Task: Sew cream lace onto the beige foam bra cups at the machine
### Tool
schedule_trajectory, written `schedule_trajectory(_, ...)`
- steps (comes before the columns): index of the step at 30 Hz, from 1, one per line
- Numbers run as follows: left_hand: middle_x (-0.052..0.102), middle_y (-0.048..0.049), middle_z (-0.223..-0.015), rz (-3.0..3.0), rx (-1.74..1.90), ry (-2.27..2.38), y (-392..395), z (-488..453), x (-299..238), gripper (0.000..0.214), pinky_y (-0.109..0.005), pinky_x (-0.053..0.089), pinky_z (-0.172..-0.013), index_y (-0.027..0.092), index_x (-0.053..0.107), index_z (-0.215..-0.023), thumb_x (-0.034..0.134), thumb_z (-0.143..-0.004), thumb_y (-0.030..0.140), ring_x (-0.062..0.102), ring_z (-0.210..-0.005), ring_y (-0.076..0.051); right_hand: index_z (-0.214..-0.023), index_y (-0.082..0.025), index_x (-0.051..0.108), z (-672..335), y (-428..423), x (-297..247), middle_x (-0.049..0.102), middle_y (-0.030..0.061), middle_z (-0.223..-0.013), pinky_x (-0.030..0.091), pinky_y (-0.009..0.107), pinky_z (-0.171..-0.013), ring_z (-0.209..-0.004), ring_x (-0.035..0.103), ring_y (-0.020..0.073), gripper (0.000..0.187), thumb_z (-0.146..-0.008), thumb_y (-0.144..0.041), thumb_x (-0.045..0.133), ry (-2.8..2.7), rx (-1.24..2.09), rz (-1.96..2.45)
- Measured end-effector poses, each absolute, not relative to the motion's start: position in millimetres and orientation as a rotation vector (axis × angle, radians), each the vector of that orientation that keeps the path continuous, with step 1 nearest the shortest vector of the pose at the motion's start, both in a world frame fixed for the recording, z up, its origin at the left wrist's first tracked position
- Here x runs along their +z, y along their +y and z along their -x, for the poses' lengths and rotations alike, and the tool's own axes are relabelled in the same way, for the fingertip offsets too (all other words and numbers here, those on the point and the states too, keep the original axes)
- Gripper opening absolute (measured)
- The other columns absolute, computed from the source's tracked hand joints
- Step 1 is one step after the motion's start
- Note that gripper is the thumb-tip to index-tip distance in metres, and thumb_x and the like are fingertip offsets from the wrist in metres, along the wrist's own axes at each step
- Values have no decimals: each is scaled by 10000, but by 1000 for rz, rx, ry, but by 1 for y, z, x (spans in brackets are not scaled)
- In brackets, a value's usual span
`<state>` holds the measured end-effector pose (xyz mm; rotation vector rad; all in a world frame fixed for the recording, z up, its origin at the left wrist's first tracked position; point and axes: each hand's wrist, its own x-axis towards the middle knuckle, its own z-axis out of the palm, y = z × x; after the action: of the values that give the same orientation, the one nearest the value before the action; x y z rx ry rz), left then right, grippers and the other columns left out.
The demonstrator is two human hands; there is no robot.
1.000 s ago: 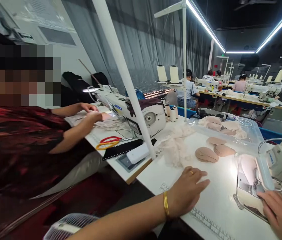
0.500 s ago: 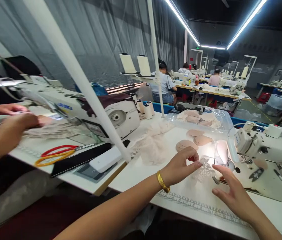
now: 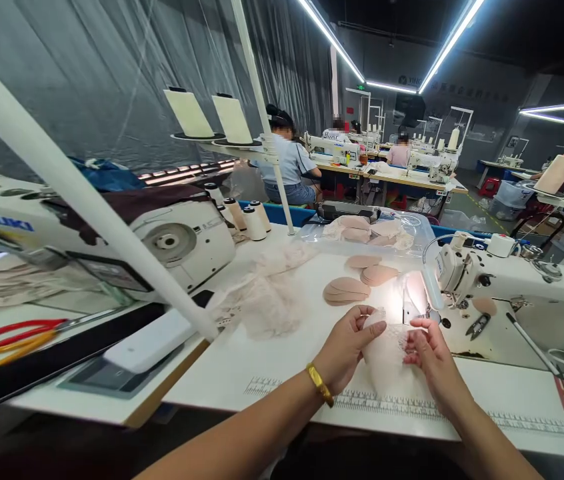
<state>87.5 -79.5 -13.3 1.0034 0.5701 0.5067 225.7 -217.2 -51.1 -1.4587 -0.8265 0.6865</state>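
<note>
A sheer, pale lace piece [image 3: 385, 367] hangs in front of me over the table's ruler strip. My left hand [image 3: 352, 343], with a gold bracelet at the wrist, pinches its upper edge between thumb and fingers. On the other side, my right hand [image 3: 432, 360] has its curled fingers closed on the lace's right edge. Just beyond the hands, the sewing machine's lamp lights the needle area [image 3: 415, 300]. Several beige oval pads [image 3: 347, 290] lie to the left of that light. More crumpled sheer fabric [image 3: 272, 300] rests farther left.
A second sewing machine [image 3: 162, 233] and scissors with red and yellow handles [image 3: 17, 340] are at left. A white pole [image 3: 87, 207] crosses there. Thread cones [image 3: 255, 220] and a clear tray [image 3: 307, 233] stand behind. Thread snips [image 3: 478, 325] lie on the right machine's bed. Co-workers sit farther back.
My view has swung right, and the neighbour's hands at left are out of sight. My hands have drawn the lace nearer and lifted it; my right fingers have closed on it.
</note>
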Motion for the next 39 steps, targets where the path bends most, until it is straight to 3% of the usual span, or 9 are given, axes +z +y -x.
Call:
schedule_trajectory(4, 651, 20, -849, -962, 582, 552, -85, -92, -17, 530, -245, 489, -681, 181, 576, -886, 930, -605, 459, 614, -750, -135, -1287, -264, 542, -214, -225, -61, 558, 135, -1323, 401, 529, -1060, -1267, 481, 347, 620, -825, -629, 739, -1270, 186, 1621)
schedule_trajectory(9, 590, 47, -767, -952, 591, 575, -88, -95, -21, 561, -241, 471, -639, 187, 537, -834, 923, -595, 515, 554, -681, -119, -983, -234, 617, -204, -217, -52, 646, 46, -913, 466, 377, -816, -871, 588, 240, 237, -969, -463, 559, -1238, 364, 1632)
schedule_trajectory(15, 357, 92, -592, -1223, 526, 628, -85, -85, -28, 653, -199, 262, -491, 204, 382, -667, 787, -676, 715, 320, -530, -72, -815, -222, 623, -210, -209, -36, 584, -6, -656, 407, 302, -685, -684, 529, 190, 489, -899, -697, 545, -717, 733, 1506)
schedule_trajectory(21, 490, 71, -550, -1799, 159, 553, -58, -74, -16, 572, -241, 340, -490, 216, 508, -859, 608, -800, 776, 505, -473, -146, -751, -203, 626, -224, -205, -36, 533, -33, -524, 345, 276, -591, -523, 461, 144, 562, -861, -751, 574, -632, 857, 1414)
schedule_trajectory(25, 711, -82, -970, -2737, 453, 556, -14, -104, 2, 353, -360, 493, -776, 178, 565, -1216, 586, -950, 410, 671, -889, -264, -739, -202, 615, -247, -198, -46, 621, -17, -661, 363, 281, -575, -534, 555, 151, 524, -851, -714, 630, -787, 905, 1444)
schedule_trajectory(29, 578, -131, -1428, -2938, 374, 457, 35, -153, 5, 501, -412, 397, -1096, 189, 610, -1269, 604, -792, 36, 533, -1309, -293, -762, -200, 587, -260, -193, -60, 641, -3, -693, 359, 282, -552, -547, 576, 154, 508, -873, -694, 618, -766, 908, 1361)
schedule_trajectory(32, 559, -124, -1458, -3004, 268, 469, 67, -178, 1, 571, -447, 368, -1141, 199, 636, -1256, 667, -721, 2, 516, -1337, -308, -770, -193, 588, -260, -192, -64, 635, -7, -686, 369, 280, -553, -545, 580, 149, 505, -889, -684, 608, -776, 918, 1341)
schedule_trajectory(35, 595, -147, -1396, -3037, 189, 615, 93, -185, -2, 452, -535, 415, -1091, 189, 636, -1256, 663, -827, 51, 552, -1286, -331, -766, -193, 591, -257, -192, -61, 618, -17, -681, 369, 277, -558, -550, 578, 144, 503, -906, -675, 594, -781, 909, 1343)
schedule_trajectory(39, 650, -103, -1251, -3054, 44, 740, 116, -184, -7, 277, -480, 543, -970, 162, 642, -1218, 643, -981, 305, 641, -1114, -252, -753, -198, 585, -254, -191, -54, 618, -13, -657, 365, 278, -558, -554, 568, 150, 513, -887, -693, 603, -764, 910, 1356)
